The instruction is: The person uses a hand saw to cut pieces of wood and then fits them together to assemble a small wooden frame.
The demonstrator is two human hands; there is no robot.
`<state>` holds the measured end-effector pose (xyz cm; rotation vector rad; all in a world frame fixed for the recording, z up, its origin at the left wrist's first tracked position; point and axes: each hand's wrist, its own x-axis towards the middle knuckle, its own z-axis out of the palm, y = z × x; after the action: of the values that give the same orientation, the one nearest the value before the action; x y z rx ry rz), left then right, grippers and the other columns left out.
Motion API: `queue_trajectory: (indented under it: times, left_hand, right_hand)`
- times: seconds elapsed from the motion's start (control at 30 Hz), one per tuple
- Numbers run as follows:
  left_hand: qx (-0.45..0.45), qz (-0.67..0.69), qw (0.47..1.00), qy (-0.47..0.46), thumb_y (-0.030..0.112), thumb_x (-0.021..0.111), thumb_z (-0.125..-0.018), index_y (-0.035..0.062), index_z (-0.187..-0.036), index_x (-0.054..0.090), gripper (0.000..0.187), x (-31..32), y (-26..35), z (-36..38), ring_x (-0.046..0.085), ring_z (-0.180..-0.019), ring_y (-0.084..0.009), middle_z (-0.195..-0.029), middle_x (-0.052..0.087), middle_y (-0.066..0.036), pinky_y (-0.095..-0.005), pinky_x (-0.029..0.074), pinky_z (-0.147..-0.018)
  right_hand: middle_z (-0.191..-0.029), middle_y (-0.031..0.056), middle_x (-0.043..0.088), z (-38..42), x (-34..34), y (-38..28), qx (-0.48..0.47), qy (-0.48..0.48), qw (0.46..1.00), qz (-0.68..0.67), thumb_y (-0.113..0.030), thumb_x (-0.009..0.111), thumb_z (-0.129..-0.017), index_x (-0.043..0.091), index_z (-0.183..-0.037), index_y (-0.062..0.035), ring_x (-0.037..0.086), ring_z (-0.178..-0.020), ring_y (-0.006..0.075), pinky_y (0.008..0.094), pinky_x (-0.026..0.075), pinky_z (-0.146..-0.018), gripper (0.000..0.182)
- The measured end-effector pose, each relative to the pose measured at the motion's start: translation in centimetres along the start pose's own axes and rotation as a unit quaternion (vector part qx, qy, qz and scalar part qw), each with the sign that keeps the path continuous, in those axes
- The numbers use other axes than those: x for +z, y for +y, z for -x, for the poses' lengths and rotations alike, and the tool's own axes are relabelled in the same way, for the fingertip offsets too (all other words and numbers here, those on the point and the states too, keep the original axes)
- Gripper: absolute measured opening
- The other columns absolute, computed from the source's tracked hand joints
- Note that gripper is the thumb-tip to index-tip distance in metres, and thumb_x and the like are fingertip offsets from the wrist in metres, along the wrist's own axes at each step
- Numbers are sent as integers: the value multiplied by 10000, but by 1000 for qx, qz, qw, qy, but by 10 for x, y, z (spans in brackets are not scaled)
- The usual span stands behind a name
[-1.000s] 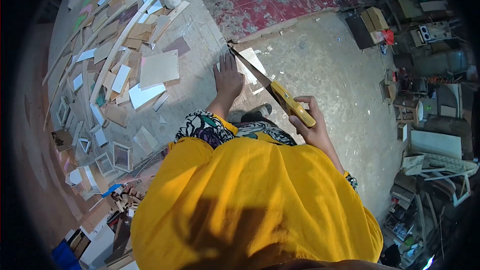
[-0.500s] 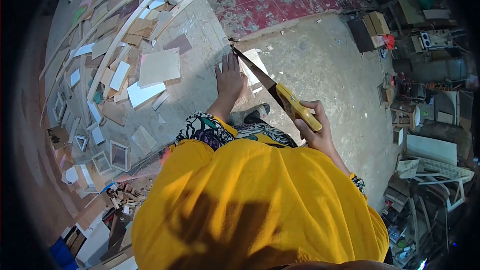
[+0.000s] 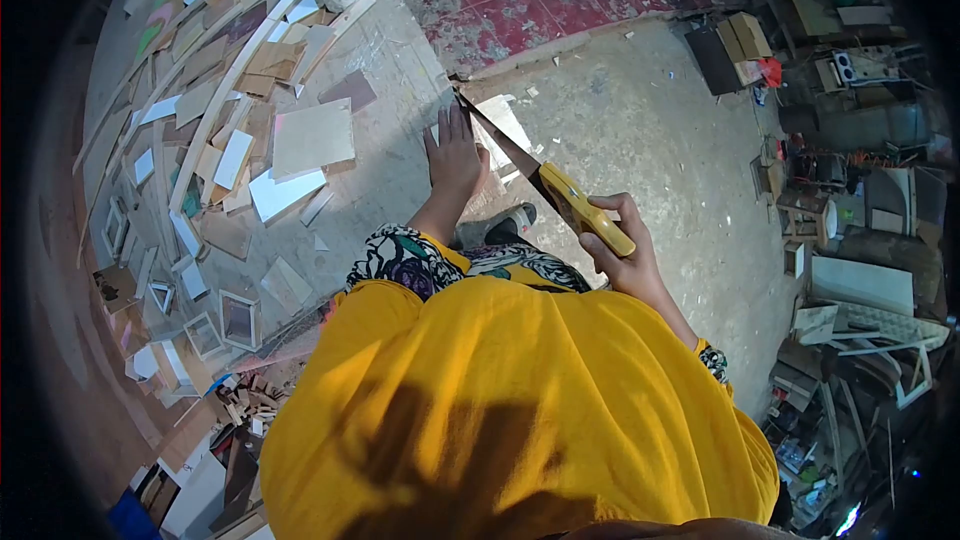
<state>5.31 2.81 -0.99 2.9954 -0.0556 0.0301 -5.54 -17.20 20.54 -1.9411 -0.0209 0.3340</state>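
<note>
My right hand [image 3: 630, 250] is wrapped around the yellow handle of a handsaw [image 3: 572, 202]. The dark blade slants up and left, its tip beside the fingertips of my left hand [image 3: 456, 158]. That hand lies flat, fingers stretched forward, on the right edge of the grey work surface [image 3: 395, 65]. Whether a piece lies under its palm is hidden. Just right of the blade a pale flat board [image 3: 500, 120] shows, lower down near the floor.
Wood offcuts [image 3: 235, 155] and thin strips cover the left of the surface, with small frames [image 3: 240, 320] near its front edge. Red tiles [image 3: 540, 0] lie beyond. Cardboard boxes [image 3: 745, 40] and piled boards [image 3: 862, 283] line the right side of the concrete floor [image 3: 690, 170].
The whole view has shifted slightly to the left. My hands and the saw keep nearly the same places relative to the surface; any saw stroke is too small to make out.
</note>
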Motion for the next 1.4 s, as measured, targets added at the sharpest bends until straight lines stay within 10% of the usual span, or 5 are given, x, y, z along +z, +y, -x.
queue_trajectory:
  times: [0.37, 0.5, 1.4]
  left_hand:
    - [-4, 44, 997, 59, 317, 449, -809, -22, -1368, 272, 676, 2, -2, 2, 183, -1352, -315, -1443, 243, -177, -502, 135, -1076]
    - [1, 47, 997, 69, 307, 431, -811, -20, -1366, 277, 663, 4, -2, 3, 179, -1353, -317, -1441, 246, -179, -502, 122, -1079]
    - [-6, 29, 999, 27, 310, 429, -817, 1, -1382, 258, 666, -1, 0, 5, 183, -1355, -274, -1463, 223, -124, -497, 128, -1078]
  right_hand:
    - [-637, 45, 546, 7, 3, 38, 59, 128, 973, -184, -114, 610, -840, 443, -1043, -33, 478, -472, 85, 208, 391, -429, 275]
    - [-623, 35, 530, 10, -3, 26, 119, 72, 982, -129, -204, 606, -857, 537, -834, 12, 490, -496, 88, 225, 406, -462, 228]
    - [-684, 26, 522, -1, -1, -7, -12, -2, 998, -62, -184, 617, -857, 568, -896, 18, 502, -538, 84, 228, 428, -488, 211]
